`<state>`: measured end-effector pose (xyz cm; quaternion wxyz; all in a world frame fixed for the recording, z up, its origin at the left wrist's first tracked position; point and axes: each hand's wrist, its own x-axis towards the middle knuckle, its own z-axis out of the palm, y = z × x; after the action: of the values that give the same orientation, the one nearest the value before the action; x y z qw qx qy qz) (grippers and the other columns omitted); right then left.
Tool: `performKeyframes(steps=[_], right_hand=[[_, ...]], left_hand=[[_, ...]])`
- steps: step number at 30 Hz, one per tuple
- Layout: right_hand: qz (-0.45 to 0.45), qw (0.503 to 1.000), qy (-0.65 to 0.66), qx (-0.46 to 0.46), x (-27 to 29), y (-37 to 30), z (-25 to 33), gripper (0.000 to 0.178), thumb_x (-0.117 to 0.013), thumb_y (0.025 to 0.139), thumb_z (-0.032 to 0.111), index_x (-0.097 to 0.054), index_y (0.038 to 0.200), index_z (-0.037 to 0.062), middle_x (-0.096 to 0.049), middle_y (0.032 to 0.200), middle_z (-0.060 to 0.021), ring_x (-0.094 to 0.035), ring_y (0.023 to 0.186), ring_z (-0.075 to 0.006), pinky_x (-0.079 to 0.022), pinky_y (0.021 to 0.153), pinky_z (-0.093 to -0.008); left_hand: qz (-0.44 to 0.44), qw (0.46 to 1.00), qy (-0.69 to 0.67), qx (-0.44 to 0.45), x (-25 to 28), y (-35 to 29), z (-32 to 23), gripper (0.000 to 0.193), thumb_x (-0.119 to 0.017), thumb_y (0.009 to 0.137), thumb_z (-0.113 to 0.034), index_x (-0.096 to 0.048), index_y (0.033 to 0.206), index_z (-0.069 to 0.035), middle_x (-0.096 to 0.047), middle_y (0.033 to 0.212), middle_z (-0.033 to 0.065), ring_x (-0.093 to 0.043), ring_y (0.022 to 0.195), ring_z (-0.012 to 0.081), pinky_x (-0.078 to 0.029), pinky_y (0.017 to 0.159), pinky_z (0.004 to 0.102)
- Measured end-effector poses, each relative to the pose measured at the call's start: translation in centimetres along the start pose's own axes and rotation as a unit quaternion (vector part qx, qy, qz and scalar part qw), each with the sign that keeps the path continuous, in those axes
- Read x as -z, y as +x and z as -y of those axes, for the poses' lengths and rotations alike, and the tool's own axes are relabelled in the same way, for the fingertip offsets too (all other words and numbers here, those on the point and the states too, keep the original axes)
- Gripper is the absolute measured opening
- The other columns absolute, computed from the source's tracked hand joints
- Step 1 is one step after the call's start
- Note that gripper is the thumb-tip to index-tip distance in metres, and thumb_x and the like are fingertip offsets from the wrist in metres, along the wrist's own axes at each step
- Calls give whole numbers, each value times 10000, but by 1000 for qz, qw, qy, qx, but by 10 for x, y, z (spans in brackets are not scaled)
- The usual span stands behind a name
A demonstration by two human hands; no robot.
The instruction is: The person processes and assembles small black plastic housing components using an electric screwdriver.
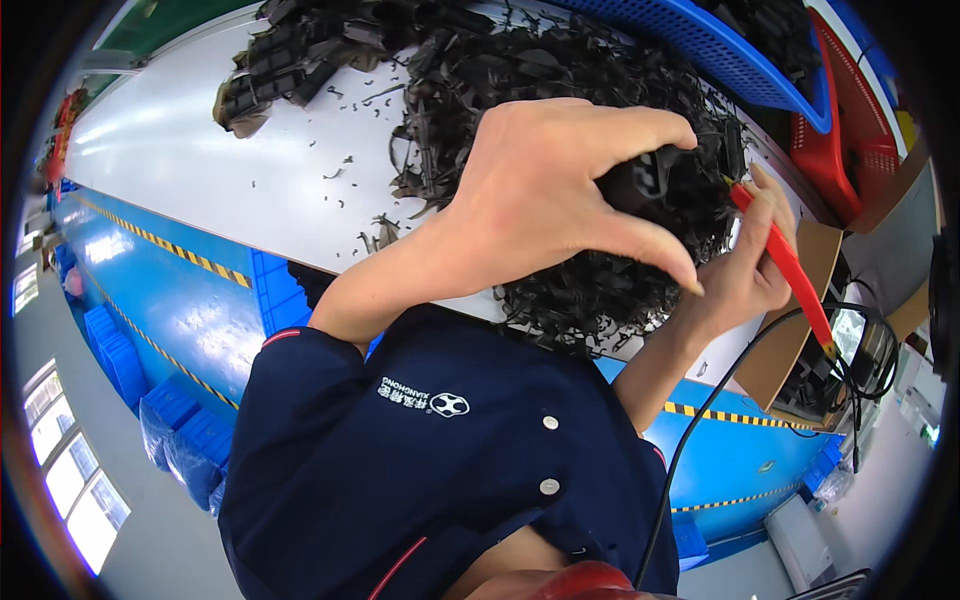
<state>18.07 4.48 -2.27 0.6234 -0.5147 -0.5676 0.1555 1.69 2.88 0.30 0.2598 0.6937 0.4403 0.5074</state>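
Note:
My left hand (545, 190) is curved over a pile of black plastic pieces (500, 80), its thumb and forefinger bent in a wide C. A glossy black plastic part (650, 180) sits in that curve; its outline merges with the dark pile, and my other fingers are hidden. To the right, my right hand (750, 260) is closed round a slim red-handled tool (790, 275). The tool's narrow tip points up and left, close to the dark pieces beside my left hand.
The pile and loose scraps lie on a white table (190, 150). At the back are larger black parts (290, 70), a blue basket (720, 50) and a red basket (845, 130). A cardboard box (800, 320) stands right, with a black cable (690, 430) running past it.

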Motion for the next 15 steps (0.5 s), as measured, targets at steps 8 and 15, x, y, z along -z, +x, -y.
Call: performKeyframes(steps=[8, 15], right_hand=[[172, 898, 361, -186, 21, 3, 18, 282, -464, 876, 207, -533, 846, -65, -556, 830, -241, -523, 572, -191, -402, 482, -225], [165, 891, 369, -206, 10, 3, 12, 292, -456, 879, 198, -536, 845, -81, -549, 846, -245, -534, 624, -196, -453, 559, -256]], left_hand=[[74, 993, 88, -4, -8, 8, -5, 610, -832, 340, -333, -611, 846, -72, -567, 669, 26, -485, 522, 168, -388, 495, 246], [97, 995, 35, -20, -15, 10, 5, 372, -718, 611, -216, -588, 923, -61, -579, 774, 69, -501, 597, 212, -423, 554, 285]])
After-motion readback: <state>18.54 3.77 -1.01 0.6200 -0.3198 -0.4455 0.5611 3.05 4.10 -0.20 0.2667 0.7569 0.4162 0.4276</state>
